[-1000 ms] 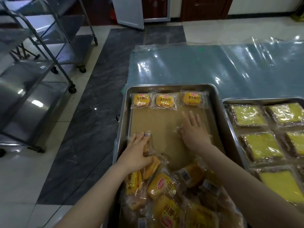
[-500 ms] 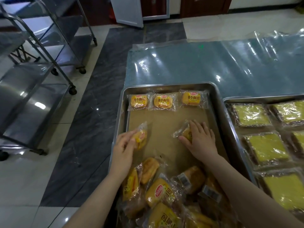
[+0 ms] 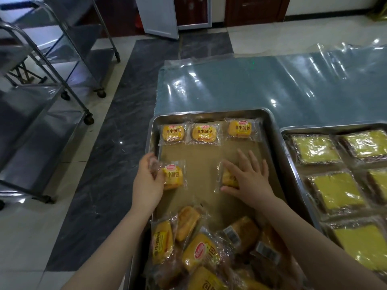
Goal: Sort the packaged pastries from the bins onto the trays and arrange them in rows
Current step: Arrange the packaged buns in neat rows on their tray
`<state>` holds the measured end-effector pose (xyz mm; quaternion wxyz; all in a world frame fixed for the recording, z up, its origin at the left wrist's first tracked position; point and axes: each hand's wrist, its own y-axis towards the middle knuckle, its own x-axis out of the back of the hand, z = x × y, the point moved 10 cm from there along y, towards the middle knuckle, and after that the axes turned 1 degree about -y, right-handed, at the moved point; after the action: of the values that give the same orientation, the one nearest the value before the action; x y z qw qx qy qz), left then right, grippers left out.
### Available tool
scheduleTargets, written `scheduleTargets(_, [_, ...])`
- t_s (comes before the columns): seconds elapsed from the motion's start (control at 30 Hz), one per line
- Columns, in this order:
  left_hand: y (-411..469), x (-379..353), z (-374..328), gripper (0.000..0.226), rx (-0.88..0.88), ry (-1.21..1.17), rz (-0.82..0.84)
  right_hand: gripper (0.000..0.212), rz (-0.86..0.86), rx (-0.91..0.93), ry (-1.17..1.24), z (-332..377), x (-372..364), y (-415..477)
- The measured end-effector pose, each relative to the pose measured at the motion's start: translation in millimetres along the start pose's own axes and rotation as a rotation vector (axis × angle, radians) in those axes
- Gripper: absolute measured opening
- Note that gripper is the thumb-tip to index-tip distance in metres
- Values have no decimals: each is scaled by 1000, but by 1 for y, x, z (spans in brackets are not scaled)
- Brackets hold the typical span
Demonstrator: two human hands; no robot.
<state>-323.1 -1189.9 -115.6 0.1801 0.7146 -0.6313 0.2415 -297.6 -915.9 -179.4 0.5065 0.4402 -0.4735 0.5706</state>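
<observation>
A person's two bare forearms reach over a rectangular steel tray lined with brown paper [image 3: 270, 130], which sits on a desk covered in clear plastic sheeting [image 3: 251, 86]. Along the tray's far edge lie three small yellow buns in clear printed wrappers [image 3: 204, 133], side by side in a row. The left hand [image 3: 147, 181] grips a fourth wrapped yellow bun [image 3: 173, 177] by its left edge, fingers closed on the wrapper, the bun resting on the paper below the row's left end. The right hand [image 3: 249, 178] lies flat, fingers spread, pressing on another wrapped bun [image 3: 227, 176] below the row's right end. A loose heap of wrapped buns [image 3: 201, 250] fills the tray's near end. To the right, a second steel tray [image 3: 335, 127] holds flat yellow cakes in clear wrappers [image 3: 337, 192].
</observation>
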Motion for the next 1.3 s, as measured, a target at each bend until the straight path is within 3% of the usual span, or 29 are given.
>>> scheduleTargets(0.1, [-6,-3,-29,65,-277,360,-98,75,-33,1,-59,10,5,2])
scheduleTargets(0.17, [-15,-28,-37,66,-417,522,0,67,-7,-3,-36,16,0,0])
scheduleTargets(0.33, [-20,-81,5,52,-301,773,291,58,33,77,-2,28,-13,-5])
scheduleTargets(0.53, [-12,-98,17,70,-353,815,427,72,45,168,38,39,-15,5])
scheduleTargets(0.7, [14,-98,12,84,-411,827,426,78,25,201,43,67,-13,38])
scheduleTargets(0.97, [35,-106,12,78,-520,870,384,78,-63,197,-55,77,-8,79])
scheduleTargets(1.3, [48,-110,4,68,-557,863,315,73,-27,132,30,61,-11,93])
